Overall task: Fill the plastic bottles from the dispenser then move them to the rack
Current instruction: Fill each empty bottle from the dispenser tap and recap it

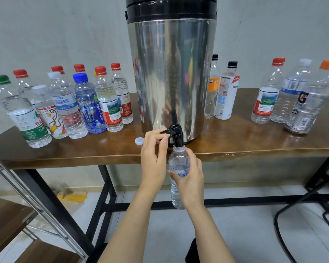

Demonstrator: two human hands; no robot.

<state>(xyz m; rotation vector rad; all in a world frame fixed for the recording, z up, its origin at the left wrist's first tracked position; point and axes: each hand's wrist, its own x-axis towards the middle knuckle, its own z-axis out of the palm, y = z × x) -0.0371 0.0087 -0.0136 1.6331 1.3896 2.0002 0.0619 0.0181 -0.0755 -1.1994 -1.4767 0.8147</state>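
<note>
Dispenser [171, 73]: mirror-steel body, black lid band, black tap [176, 132].
Table [254, 137]: brown wood-grain top, black frame.
Held bottle [179, 164]: clear, blue-and-white label.
Loose cap [138, 141], 9 o'clock of tap: white.
Green-capped bottle [23, 114], 9 o'clock of dispenser: green-and-white label.
Blue-capped bottle [88, 105], same side: blue tint, striped-shirt print.
Orange-capped bottle [311, 103], 3 o'clock: black logo.
Wall [65, 35]: pale grey.

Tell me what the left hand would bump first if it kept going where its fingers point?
The black tap lever, which the left hand is pinching; right behind it probably the steel dispenser, though depth is unclear.
</note>
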